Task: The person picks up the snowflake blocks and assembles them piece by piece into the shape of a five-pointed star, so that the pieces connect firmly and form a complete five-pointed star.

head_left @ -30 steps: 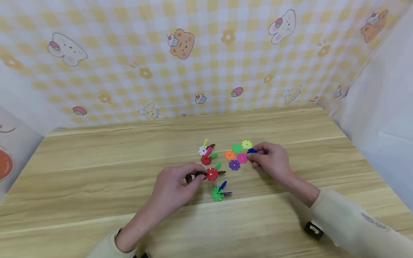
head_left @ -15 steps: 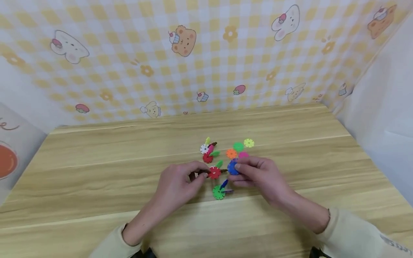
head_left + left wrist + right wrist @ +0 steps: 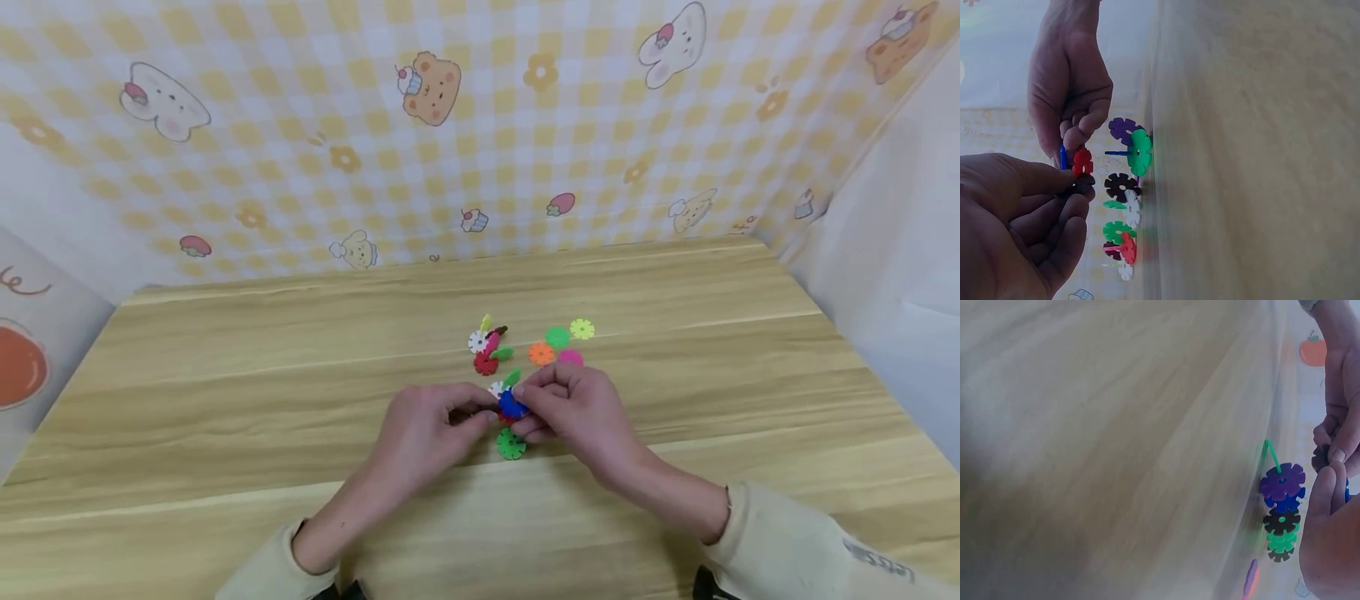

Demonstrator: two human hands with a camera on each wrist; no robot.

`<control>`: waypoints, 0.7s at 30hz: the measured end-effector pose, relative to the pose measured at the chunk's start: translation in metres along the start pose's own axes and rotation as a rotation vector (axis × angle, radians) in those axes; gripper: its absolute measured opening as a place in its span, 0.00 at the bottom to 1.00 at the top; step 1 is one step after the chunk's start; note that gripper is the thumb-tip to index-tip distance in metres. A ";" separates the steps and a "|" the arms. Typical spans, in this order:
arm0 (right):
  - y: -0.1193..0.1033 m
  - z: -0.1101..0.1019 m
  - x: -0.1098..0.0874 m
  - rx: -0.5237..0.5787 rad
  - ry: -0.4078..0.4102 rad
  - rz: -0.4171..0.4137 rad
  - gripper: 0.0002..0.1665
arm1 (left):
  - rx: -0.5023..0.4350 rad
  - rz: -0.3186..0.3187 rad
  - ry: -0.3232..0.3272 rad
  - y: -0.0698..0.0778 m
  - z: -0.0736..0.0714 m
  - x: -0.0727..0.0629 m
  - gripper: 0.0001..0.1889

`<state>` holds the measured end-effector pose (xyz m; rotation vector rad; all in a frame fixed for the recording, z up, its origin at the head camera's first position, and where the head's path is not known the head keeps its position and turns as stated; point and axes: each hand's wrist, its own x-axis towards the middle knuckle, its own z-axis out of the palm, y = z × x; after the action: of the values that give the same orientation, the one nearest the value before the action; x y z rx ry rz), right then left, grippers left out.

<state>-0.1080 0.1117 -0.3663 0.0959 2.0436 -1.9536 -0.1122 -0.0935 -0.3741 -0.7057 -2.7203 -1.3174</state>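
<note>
Over the wooden table (image 3: 225, 400) my two hands meet. My left hand (image 3: 468, 414) pinches a small assembly of toothed plastic discs, a red disc (image 3: 1082, 162) slotted onto a dark one (image 3: 1082, 185). With its fingertips my right hand (image 3: 534, 408) pinches a blue disc (image 3: 512, 406) and holds it against that assembly. In the left wrist view the blue disc (image 3: 1063, 157) shows edge-on beside the red one. Just below the hands lies a green disc (image 3: 511, 444) with other pieces slotted in.
Another joined cluster (image 3: 487, 346) of white, red and green discs lies behind the hands. Loose orange (image 3: 540, 353), green (image 3: 557, 337), yellow-green (image 3: 582, 328) and pink (image 3: 570, 358) discs lie to the right of it. Patterned walls close in the table at the back and right.
My right hand picked the blue disc from the loose group and carried it left to the red assembly in my left hand. The left hand barely moved.
</note>
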 end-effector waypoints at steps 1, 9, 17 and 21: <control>0.000 -0.001 0.001 -0.010 0.001 -0.004 0.10 | -0.010 -0.012 0.000 0.001 0.000 0.000 0.05; 0.001 0.000 0.002 -0.008 -0.005 -0.022 0.11 | -0.023 0.029 0.025 0.000 0.002 -0.002 0.06; 0.005 0.004 0.003 -0.020 -0.002 -0.027 0.09 | -0.003 0.021 0.061 0.003 0.008 -0.005 0.06; 0.006 0.005 0.002 -0.016 0.011 -0.037 0.09 | 0.002 0.004 0.059 0.004 0.009 -0.006 0.07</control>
<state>-0.1077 0.1066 -0.3725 0.0662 2.0812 -1.9626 -0.1040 -0.0868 -0.3777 -0.6607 -2.6723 -1.3127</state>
